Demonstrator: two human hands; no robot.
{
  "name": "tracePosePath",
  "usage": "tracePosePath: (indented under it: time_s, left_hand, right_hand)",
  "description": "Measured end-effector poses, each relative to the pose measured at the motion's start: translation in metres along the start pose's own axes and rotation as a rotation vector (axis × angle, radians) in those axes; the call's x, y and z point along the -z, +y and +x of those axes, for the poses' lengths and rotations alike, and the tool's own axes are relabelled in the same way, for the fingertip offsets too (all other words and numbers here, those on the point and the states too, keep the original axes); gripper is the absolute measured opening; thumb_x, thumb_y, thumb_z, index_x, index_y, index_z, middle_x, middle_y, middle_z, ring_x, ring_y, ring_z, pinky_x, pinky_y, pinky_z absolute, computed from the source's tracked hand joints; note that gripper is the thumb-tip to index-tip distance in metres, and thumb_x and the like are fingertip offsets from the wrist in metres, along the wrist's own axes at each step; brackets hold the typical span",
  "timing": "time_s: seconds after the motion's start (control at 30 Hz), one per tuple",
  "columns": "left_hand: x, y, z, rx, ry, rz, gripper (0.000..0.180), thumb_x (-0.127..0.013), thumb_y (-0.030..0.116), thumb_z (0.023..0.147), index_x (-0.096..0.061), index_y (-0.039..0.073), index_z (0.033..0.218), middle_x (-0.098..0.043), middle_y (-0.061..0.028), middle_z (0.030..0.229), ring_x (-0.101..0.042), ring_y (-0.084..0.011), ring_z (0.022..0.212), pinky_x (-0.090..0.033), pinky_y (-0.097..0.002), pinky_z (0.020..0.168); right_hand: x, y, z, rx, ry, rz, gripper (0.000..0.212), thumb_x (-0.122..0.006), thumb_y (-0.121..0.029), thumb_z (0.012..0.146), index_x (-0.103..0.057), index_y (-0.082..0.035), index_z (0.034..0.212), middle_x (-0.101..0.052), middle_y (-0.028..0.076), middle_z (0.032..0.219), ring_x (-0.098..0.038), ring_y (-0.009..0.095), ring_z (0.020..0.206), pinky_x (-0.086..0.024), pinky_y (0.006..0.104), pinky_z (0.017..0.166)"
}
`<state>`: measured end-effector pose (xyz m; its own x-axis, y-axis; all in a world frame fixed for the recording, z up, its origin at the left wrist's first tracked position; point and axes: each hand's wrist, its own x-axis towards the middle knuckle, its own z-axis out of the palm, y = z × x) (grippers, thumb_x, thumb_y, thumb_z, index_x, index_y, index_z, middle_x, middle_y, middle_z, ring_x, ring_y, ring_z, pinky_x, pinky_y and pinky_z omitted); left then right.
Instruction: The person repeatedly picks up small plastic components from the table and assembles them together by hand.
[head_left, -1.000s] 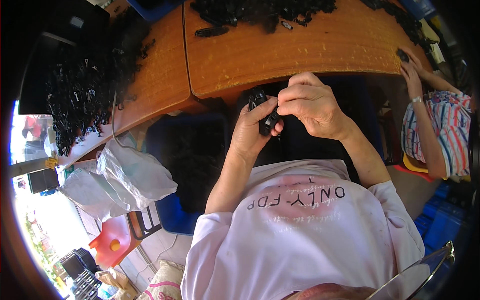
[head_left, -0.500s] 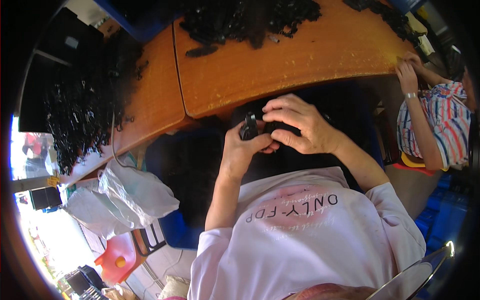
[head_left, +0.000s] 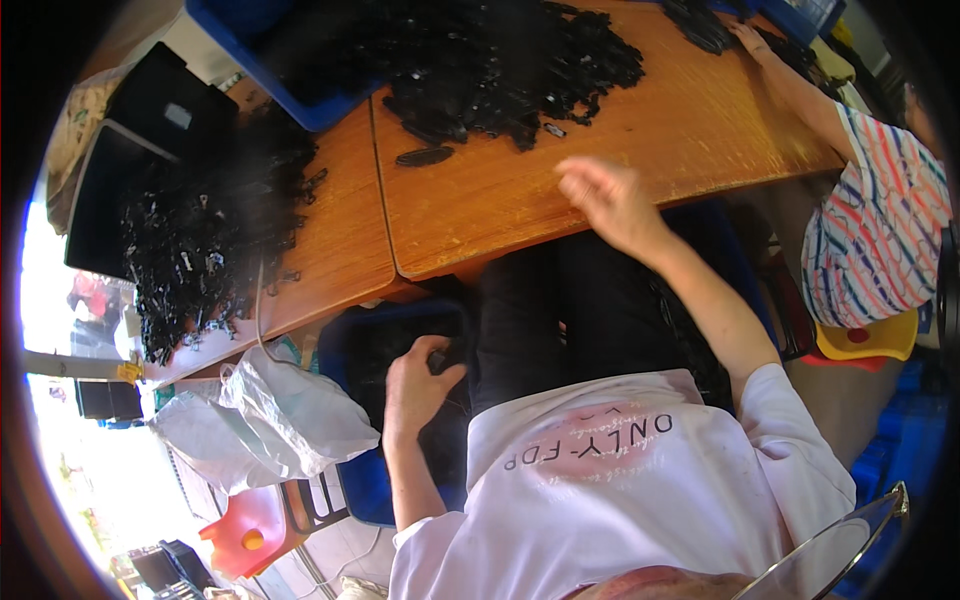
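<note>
My left hand [head_left: 415, 395] is low on the left, over a blue bin [head_left: 375, 510] with dark contents. Its thumb and fingers curve around a small black plastic part [head_left: 438, 362], hard to make out against the dark bin. Above the table's near edge is my right hand [head_left: 615, 205], smeared by motion, with its fingers bent; whether it holds anything does not show. Beyond it on the table lies a big heap of small black plastic parts [head_left: 510, 75]. One flat oval black part [head_left: 424, 157] and a small part [head_left: 555, 130] lie just off the heap.
A second heap of black parts [head_left: 200, 235] covers the table's left end, by black boxes [head_left: 165, 105]. A blue tray [head_left: 318, 110] stands at the far side. White plastic bags [head_left: 290, 425] hang at left. At right, a co-worker in a striped shirt [head_left: 880, 240] reaches over the wooden table [head_left: 720, 120].
My hands have parted from around a black part. The left went down and left to the bin, the right up over the table edge. The co-worker's arm now reaches farther across the table.
</note>
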<state>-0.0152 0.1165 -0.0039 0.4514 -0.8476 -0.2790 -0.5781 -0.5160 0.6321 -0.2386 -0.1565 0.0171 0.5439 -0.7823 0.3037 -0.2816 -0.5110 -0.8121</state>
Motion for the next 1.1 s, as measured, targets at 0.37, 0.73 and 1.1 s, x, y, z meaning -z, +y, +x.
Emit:
tracePosePath:
  time_s: [0.37, 0.73, 1.1]
  left_hand:
    - [0.037, 0.085, 0.145, -0.644, 0.713, 0.112, 0.031, -0.059, 0.013, 0.1, -0.068, 0.001, 0.126, -0.07, -0.0164, 0.127, -0.063, -0.0372, 0.12, -0.05, -0.0439, 0.103]
    - [0.001, 0.087, 0.16, -0.537, 0.586, 0.428, 0.024, -0.068, 0.003, 0.09, -0.065, 0.004, 0.114, -0.072, -0.0182, 0.102, -0.068, -0.0386, 0.1, -0.051, -0.0458, 0.092]
    - [-0.065, 0.094, 0.064, -0.241, -0.275, -1.847, 0.023, -0.059, 0.01, 0.106, -0.062, 0.003, 0.127, -0.068, -0.0165, 0.127, -0.066, -0.0302, 0.122, -0.054, -0.0477, 0.108]
  right_hand:
    - [0.006, 0.069, 0.064, 0.136, 0.244, -0.611, 0.018, -0.066, -0.017, 0.097, -0.074, -0.014, 0.113, -0.068, 0.011, 0.101, -0.068, 0.032, 0.091, -0.054, 0.0439, 0.078]
    - [0.03, 0.04, 0.04, -0.055, -0.014, -0.718, 0.02, -0.066, -0.009, 0.09, -0.072, -0.004, 0.108, -0.069, 0.014, 0.108, -0.068, 0.036, 0.101, -0.054, 0.0487, 0.084]
    - [0.011, -0.024, -0.022, 0.015, -0.141, -0.093, 0.015, -0.076, -0.007, 0.086, -0.066, -0.002, 0.097, -0.068, 0.012, 0.096, -0.067, 0.03, 0.08, -0.053, 0.0389, 0.072]
